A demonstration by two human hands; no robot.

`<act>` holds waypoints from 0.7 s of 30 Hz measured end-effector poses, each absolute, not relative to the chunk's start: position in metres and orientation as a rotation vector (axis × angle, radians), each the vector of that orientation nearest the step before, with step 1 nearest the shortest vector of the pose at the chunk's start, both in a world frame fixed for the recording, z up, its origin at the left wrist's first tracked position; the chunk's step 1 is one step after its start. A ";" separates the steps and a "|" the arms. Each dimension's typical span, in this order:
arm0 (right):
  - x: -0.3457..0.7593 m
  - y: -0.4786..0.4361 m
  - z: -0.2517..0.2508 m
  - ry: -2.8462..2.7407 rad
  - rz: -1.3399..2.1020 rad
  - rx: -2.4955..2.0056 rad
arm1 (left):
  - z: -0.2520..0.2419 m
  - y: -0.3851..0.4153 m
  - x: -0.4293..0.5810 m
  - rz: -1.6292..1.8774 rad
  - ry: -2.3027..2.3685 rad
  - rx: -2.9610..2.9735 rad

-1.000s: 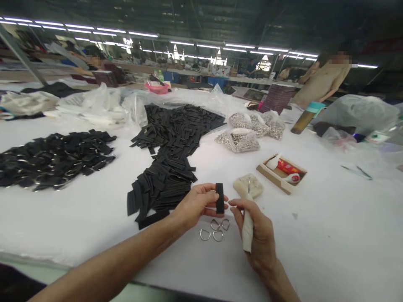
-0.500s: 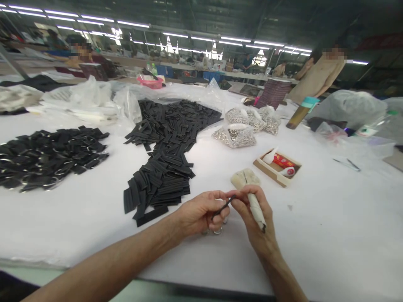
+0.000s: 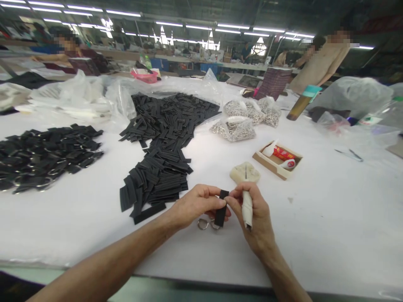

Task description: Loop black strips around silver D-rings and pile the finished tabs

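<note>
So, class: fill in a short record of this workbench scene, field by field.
Left hand: pinches black strip, held upright
Right hand: holds white-handled tool, fingertips on the strip's top
Under hands: metal D-rings on white table
Beyond: pile of black strips, cream pad, bags of rings, small box

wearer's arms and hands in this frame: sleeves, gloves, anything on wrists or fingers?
Left hand and right hand are bare: no gloves, no rings or tape visible on the fingers. The left forearm and right forearm are bare up to the picture's lower edge, no sleeve cuff in view. No watch, bracelet or band on either wrist.
</note>
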State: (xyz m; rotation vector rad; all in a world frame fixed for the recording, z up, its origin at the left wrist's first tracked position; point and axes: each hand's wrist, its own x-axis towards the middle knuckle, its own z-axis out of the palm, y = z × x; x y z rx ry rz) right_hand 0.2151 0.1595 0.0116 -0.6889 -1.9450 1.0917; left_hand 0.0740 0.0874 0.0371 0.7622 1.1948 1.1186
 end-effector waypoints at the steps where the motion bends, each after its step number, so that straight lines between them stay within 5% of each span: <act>1: 0.215 0.159 0.010 -1.966 1.050 -0.687 | 0.035 0.088 0.074 1.121 1.202 0.730; 9: 0.220 0.163 0.009 -1.925 0.684 -0.686 | 0.030 0.091 0.067 1.386 1.185 0.429; 17: 0.233 0.160 0.011 -2.223 0.914 -0.653 | 0.038 0.092 0.055 1.597 1.312 0.414; 21: 0.243 0.150 0.009 -2.451 0.702 -0.456 | 0.032 0.093 0.058 1.573 1.312 0.446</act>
